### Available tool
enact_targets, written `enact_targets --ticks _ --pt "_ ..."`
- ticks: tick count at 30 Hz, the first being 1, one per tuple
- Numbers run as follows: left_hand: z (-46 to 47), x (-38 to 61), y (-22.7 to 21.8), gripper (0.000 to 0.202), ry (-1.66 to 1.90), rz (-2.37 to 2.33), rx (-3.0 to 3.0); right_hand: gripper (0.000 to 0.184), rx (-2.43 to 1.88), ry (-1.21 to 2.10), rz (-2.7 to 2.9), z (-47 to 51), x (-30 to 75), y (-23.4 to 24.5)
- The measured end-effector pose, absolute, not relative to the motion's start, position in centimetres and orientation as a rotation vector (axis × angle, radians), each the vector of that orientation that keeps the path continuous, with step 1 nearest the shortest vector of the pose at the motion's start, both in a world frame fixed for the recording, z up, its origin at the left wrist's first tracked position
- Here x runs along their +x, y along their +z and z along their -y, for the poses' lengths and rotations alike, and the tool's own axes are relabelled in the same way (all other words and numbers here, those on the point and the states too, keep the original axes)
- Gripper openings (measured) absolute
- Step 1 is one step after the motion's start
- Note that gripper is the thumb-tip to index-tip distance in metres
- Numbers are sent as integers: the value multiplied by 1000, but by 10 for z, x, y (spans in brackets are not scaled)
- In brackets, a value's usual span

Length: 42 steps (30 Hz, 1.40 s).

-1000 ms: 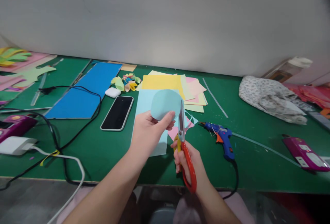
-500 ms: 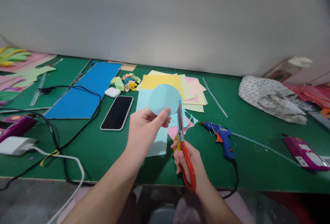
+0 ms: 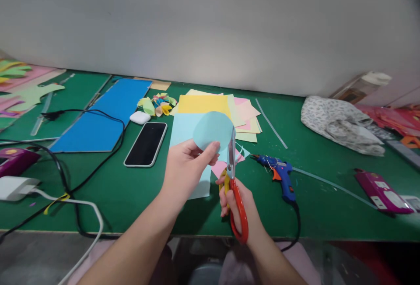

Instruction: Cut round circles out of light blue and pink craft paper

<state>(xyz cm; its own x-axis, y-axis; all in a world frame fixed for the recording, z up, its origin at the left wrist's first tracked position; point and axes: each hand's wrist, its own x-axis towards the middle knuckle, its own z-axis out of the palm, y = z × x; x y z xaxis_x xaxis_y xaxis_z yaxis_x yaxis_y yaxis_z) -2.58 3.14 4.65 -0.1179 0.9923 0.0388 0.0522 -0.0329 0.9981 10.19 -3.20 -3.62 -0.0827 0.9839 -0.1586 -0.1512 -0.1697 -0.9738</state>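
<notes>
Round paper: A flat, round, light blue paper disc [image 3: 213,128] is held up in the air, over the bright yellow paper sheet [image 3: 203,103] and the pale blue paper sheet [image 3: 180,126]. It looks thin, very light and a bit bendy. It could be creased by a hard squeeze, but it should not be slippery.
Left hand: The low rim of the disc is pinched by the left hand [image 3: 188,162], with the thumb in front and the fingers clamped from behind.
Right hand: The metal scissors with red and yellow handles [image 3: 231,171] are gripped by the right hand [image 3: 241,202], with its fingers wrapped around the handles.
Blades: They are pointed up and away, right by the disc's right edge. Whether paper is caught between them cannot be told.
Best hold: The disc is best pinched softly by its rim. The scissors look stiff and heavier, and are best held by the loops.
Edges: The front edge of the green surface [image 3: 321,188] is crossed by both arms. The back is closed off by a plain white wall [image 3: 210,35].
Room: Most room is given by the air above the sheets. Low down, the right side is tightened by a blue plastic glue gun with an orange trigger [image 3: 280,171], and the left by a black-screened phone in a pale case [image 3: 146,145].
</notes>
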Motion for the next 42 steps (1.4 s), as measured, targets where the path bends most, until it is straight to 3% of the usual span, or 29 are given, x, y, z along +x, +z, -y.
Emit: enact_targets --ticks 8,18,24,29,42 --pt "-32 -26 49 15 1322 -1343 1156 54 -1183 1471 995 31 100 -33" --pt "-35 -24 46 20 1367 -1262 1098 68 -1242 1512 936 29 96 -27" --pt "-33 -25 49 15 1296 -1353 1174 62 -1220 1471 998 28 99 -25" --pt "-31 -27 52 17 1248 -1394 1257 68 -1242 1450 1037 27 101 -24" --pt "-34 -30 49 14 1291 -1352 1210 58 -1189 1486 1022 30 102 -31"
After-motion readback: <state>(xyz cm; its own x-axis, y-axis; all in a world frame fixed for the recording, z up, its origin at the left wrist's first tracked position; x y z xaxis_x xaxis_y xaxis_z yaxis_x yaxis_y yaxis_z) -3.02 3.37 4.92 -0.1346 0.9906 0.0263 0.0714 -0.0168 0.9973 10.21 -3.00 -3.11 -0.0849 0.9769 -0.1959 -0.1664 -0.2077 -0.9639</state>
